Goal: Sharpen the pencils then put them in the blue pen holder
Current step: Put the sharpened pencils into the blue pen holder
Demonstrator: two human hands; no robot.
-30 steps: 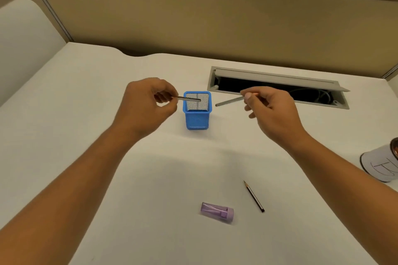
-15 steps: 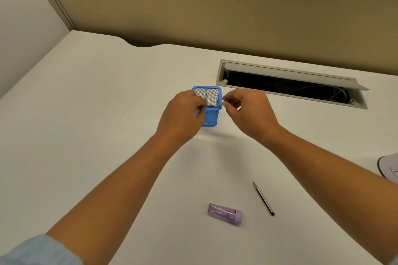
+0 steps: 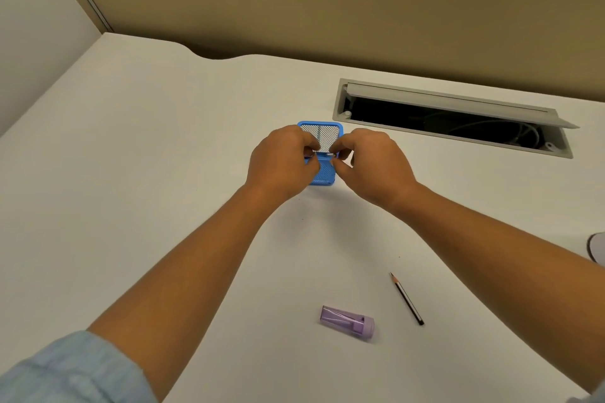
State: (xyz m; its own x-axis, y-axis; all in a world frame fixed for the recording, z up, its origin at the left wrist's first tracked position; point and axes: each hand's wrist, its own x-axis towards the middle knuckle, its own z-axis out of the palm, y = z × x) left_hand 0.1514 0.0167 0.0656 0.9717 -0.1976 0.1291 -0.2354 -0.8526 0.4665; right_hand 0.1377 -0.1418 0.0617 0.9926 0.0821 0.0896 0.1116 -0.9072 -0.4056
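The blue mesh pen holder (image 3: 322, 173) stands upright at the middle of the white desk. My left hand (image 3: 281, 162) and my right hand (image 3: 373, 167) meet over its near rim, each pinching a pencil end; only short silvery bits show between the fingertips (image 3: 330, 154). Most of both pencils is hidden by my fingers. A third black pencil (image 3: 407, 299) lies loose on the desk nearer to me, tip pointing away. A purple sharpener (image 3: 347, 325) lies on its side to the left of that pencil.
An open cable slot (image 3: 451, 119) with a raised grey flap is sunk in the desk behind and right of the holder. A beige partition wall (image 3: 327, 3) runs along the back. A round white object (image 3: 597, 247) sits at the right edge.
Both hands came together from either side and dropped to the holder's near rim. The long pencil shafts seen a second ago are now mostly hidden. The camera tilted down.
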